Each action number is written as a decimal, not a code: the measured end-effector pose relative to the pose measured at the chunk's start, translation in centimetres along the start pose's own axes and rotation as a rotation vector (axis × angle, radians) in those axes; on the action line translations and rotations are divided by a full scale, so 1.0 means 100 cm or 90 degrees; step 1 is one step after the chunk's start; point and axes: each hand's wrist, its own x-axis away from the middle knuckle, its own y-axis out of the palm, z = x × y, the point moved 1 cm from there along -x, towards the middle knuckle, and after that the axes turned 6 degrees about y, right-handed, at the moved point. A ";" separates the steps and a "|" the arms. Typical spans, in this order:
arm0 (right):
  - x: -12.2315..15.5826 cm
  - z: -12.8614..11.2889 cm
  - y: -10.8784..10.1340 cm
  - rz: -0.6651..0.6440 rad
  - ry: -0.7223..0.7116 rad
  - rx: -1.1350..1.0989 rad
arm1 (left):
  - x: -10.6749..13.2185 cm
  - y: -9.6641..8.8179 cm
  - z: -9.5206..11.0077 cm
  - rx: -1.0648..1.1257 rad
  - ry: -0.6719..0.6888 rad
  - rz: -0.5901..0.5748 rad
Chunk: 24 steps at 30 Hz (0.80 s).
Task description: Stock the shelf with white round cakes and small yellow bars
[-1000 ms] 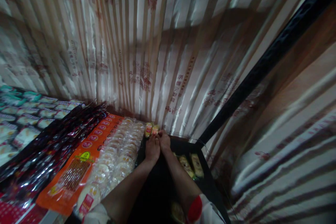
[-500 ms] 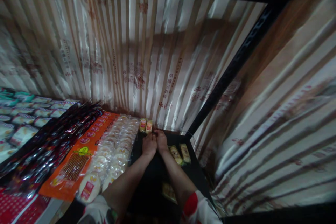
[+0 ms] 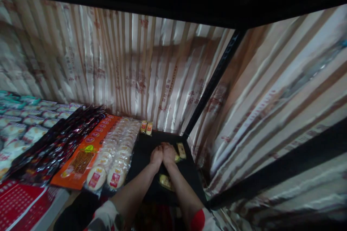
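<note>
My left hand (image 3: 156,157) and my right hand (image 3: 168,153) rest side by side, touching, on the dark shelf floor (image 3: 146,173). Their backs face up and the fingers curl down, closed; what they hold is hidden. A small yellow snack pack (image 3: 181,150) lies just right of my right hand. Another yellow pack (image 3: 165,181) lies between my forearms. Two small yellow-and-red packs (image 3: 145,127) stand at the back of the shelf, apart from both hands.
Left of the dark floor lie rows of round white cakes in clear packs (image 3: 119,155), an orange pack (image 3: 84,155), dark red packs (image 3: 54,140), white-and-green packs (image 3: 16,126) and a red box (image 3: 18,202). Striped shiny sheeting (image 3: 130,68) backs the shelf. A black post (image 3: 214,79) stands at the right.
Both hands have drawn back together from the two small packs at the back wall toward me. The view has tilted down, and more of the dark shelf above shows.
</note>
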 end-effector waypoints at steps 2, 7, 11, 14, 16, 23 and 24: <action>0.005 0.000 0.003 -0.001 -0.006 -0.019 | 0.007 0.000 -0.002 0.014 -0.008 0.005; 0.023 -0.010 0.012 -0.013 -0.047 -0.063 | 0.025 -0.013 -0.014 0.020 -0.045 0.034; 0.042 -0.020 0.021 -0.012 -0.059 -0.120 | 0.041 -0.031 -0.025 0.016 -0.069 0.068; 0.058 -0.027 0.027 0.009 -0.040 -0.168 | 0.054 -0.041 -0.033 0.020 -0.081 0.094; 0.068 -0.029 0.029 0.016 -0.022 -0.196 | 0.063 -0.046 -0.038 0.027 -0.086 0.111; 0.089 -0.033 0.029 -0.032 -0.003 -0.248 | 0.089 -0.049 -0.047 0.067 -0.095 0.154; 0.090 -0.032 0.029 -0.037 0.010 -0.280 | 0.092 -0.050 -0.047 0.071 -0.092 0.158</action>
